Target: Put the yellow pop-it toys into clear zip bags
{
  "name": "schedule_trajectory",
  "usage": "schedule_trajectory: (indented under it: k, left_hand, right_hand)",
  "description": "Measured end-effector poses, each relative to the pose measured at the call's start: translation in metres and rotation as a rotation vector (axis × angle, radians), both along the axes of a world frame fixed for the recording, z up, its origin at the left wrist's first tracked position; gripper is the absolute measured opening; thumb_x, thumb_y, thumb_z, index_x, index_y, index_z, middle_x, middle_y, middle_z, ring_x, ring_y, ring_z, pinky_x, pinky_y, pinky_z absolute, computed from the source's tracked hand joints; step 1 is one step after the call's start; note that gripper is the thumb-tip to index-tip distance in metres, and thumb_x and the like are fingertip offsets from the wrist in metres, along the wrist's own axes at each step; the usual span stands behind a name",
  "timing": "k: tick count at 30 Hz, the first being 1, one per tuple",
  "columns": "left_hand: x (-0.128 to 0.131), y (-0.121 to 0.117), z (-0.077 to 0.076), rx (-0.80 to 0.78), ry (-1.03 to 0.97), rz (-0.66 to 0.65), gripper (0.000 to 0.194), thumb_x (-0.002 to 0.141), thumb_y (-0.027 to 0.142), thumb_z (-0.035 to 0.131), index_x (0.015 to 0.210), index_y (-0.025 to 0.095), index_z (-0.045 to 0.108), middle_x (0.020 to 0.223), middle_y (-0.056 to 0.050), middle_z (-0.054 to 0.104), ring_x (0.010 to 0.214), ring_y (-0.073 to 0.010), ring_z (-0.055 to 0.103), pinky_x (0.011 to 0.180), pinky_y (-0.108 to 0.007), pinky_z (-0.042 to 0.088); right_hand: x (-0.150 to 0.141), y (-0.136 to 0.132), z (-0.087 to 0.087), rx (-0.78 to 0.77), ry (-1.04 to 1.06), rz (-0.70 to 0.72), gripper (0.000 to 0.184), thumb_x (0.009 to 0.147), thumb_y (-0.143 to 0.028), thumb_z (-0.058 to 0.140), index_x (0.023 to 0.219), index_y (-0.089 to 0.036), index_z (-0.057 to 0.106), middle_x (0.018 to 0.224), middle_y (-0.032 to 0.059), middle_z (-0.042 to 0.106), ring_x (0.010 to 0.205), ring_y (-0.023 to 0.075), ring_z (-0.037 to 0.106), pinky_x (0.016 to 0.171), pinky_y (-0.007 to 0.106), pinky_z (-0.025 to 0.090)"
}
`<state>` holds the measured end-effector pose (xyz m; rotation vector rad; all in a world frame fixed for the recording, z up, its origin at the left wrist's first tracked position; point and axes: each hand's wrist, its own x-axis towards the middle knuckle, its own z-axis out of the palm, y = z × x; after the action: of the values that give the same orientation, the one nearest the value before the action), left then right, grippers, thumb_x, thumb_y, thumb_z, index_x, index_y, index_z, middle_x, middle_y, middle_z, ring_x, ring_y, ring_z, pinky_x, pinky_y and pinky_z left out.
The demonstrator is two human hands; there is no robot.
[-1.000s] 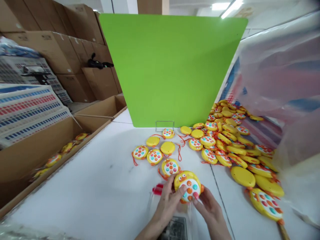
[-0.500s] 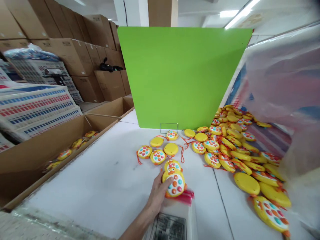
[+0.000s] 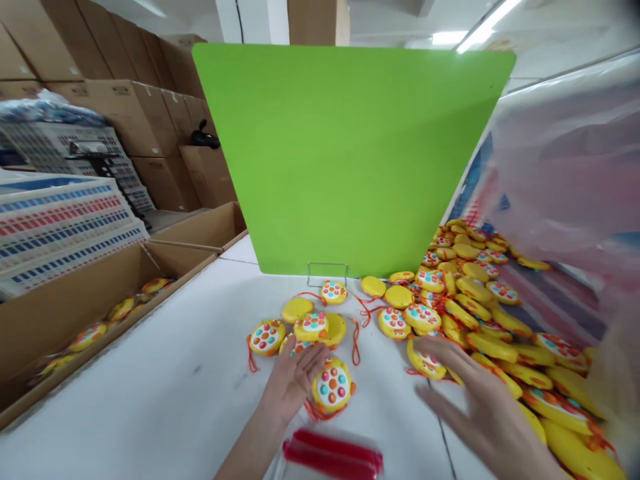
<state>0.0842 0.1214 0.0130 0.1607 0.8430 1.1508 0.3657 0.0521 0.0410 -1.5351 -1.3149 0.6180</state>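
Both hands are open and empty now: left hand [image 3: 293, 380] lies just beside the yellow duck toy [image 3: 333, 387] it held earlier, right hand [image 3: 483, 417] spreads by the toy pile [image 3: 465, 293]. Cardboard box [image 3: 60, 340] holds more duck toys [image 3: 87, 337].

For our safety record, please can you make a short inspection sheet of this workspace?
surface: white table, with a dark seam near the right side.
job's things: yellow duck toys with colored buttons, some loose near the hands, and a big pile at right.
clutter: red strips in a plastic bag at the near edge; wire stand before a green board.
hands: left hand open, against the loose toys; right hand open, fingers spread, at the pile's edge.
cables: nothing seen; only red cords on the toys.
surroundings: stacked cartons, an open box holding toys at left, plastic sheet at right.
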Motion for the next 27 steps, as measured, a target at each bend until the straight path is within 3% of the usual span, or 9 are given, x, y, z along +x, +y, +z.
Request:
schedule_trajectory:
  k: [4, 7, 9, 11, 14, 17, 19, 22, 27]
  left_hand:
    - [0.002, -0.017, -0.002, -0.066, 0.043, -0.156, 0.022, 0.084, 0.022, 0.054, 0.100, 0.006, 0.056, 0.095, -0.017, 0.067, 0.083, -0.0217, 0.067, 0.072, -0.028, 0.053]
    - [0.012, -0.031, -0.010, -0.086, 0.088, -0.224, 0.021, 0.082, 0.022, 0.057, 0.098, 0.008, 0.056, 0.083, -0.012, 0.069, 0.073, -0.0190, 0.067, 0.066, -0.027, 0.052]
    - [0.022, -0.038, -0.016, -0.103, 0.108, -0.264, 0.021, 0.080, 0.025, 0.058, 0.095, 0.010, 0.055, 0.078, -0.011, 0.069, 0.070, -0.0187, 0.066, 0.060, -0.025, 0.049]
    - [0.032, -0.043, -0.021, -0.096, 0.121, -0.301, 0.022, 0.078, 0.027, 0.060, 0.092, 0.011, 0.055, 0.076, -0.010, 0.069, 0.067, -0.0183, 0.065, 0.056, -0.024, 0.047]
    - [0.047, -0.045, -0.022, -0.039, 0.133, -0.347, 0.025, 0.075, 0.031, 0.063, 0.090, 0.012, 0.055, 0.074, -0.009, 0.067, 0.066, -0.0182, 0.064, 0.055, -0.024, 0.045]
    - [0.063, -0.044, -0.016, 0.046, 0.151, -0.384, 0.038, 0.072, 0.036, 0.067, 0.099, 0.013, 0.054, 0.083, -0.010, 0.067, 0.074, -0.0198, 0.064, 0.058, -0.025, 0.046]
    - [0.072, -0.043, -0.009, 0.147, 0.151, -0.419, 0.049, 0.071, 0.036, 0.069, 0.111, 0.015, 0.051, 0.094, -0.011, 0.065, 0.082, -0.0215, 0.063, 0.061, -0.026, 0.047]
    - [0.080, -0.045, 0.000, 0.294, 0.159, -0.472, 0.056, 0.070, 0.031, 0.071, 0.119, 0.017, 0.050, 0.103, -0.013, 0.063, 0.087, -0.0245, 0.062, 0.064, -0.029, 0.048]
    - [0.072, -0.056, 0.006, 0.391, 0.238, -0.424, 0.049, 0.069, 0.025, 0.071, 0.115, 0.016, 0.054, 0.098, -0.011, 0.066, 0.087, -0.0247, 0.061, 0.071, -0.032, 0.049]
  right_hand:
    - [0.030, 0.072, -0.032, -0.178, -0.591, 0.008, 0.047, 0.077, -0.030, 0.055, 0.122, -0.017, 0.050, 0.125, 0.0128, 0.050, 0.117, 0.0284, 0.045, 0.096, 0.041, 0.036]
    - [0.047, 0.109, -0.051, -0.251, -0.645, -0.076, 0.067, 0.069, -0.029, 0.061, 0.130, -0.011, 0.042, 0.133, 0.0216, 0.040, 0.123, 0.0393, 0.034, 0.096, 0.052, 0.031]
    - [0.053, 0.124, -0.057, -0.303, -0.671, -0.093, 0.074, 0.065, -0.034, 0.064, 0.131, -0.010, 0.040, 0.131, 0.0256, 0.039, 0.118, 0.0448, 0.038, 0.089, 0.056, 0.033]
    - [0.054, 0.130, -0.057, -0.335, -0.675, -0.077, 0.070, 0.067, -0.039, 0.062, 0.127, -0.008, 0.045, 0.123, 0.0265, 0.046, 0.108, 0.0442, 0.048, 0.082, 0.054, 0.039]
    - [0.043, 0.114, -0.047, -0.313, -0.662, 0.003, 0.061, 0.071, -0.040, 0.058, 0.124, -0.012, 0.047, 0.121, 0.0202, 0.049, 0.105, 0.0345, 0.053, 0.085, 0.044, 0.042]
    - [0.012, 0.072, -0.033, -0.198, -0.600, 0.156, 0.066, 0.070, -0.036, 0.060, 0.131, -0.023, 0.039, 0.134, 0.0090, 0.039, 0.120, 0.0236, 0.043, 0.097, 0.033, 0.037]
    - [-0.012, 0.040, -0.023, -0.091, -0.482, 0.262, 0.074, 0.068, -0.030, 0.063, 0.135, -0.027, 0.033, 0.138, 0.0059, 0.036, 0.125, 0.0223, 0.036, 0.101, 0.034, 0.033]
    - [-0.039, 0.004, -0.014, -0.020, -0.321, 0.327, 0.075, 0.065, -0.027, 0.069, 0.133, -0.032, 0.039, 0.139, 0.0034, 0.037, 0.127, 0.0249, 0.035, 0.103, 0.039, 0.032]
    - [-0.051, -0.021, -0.019, -0.013, 0.054, 0.228, 0.077, 0.063, -0.029, 0.075, 0.132, -0.030, 0.041, 0.139, 0.0045, 0.039, 0.125, 0.0280, 0.037, 0.101, 0.043, 0.035]
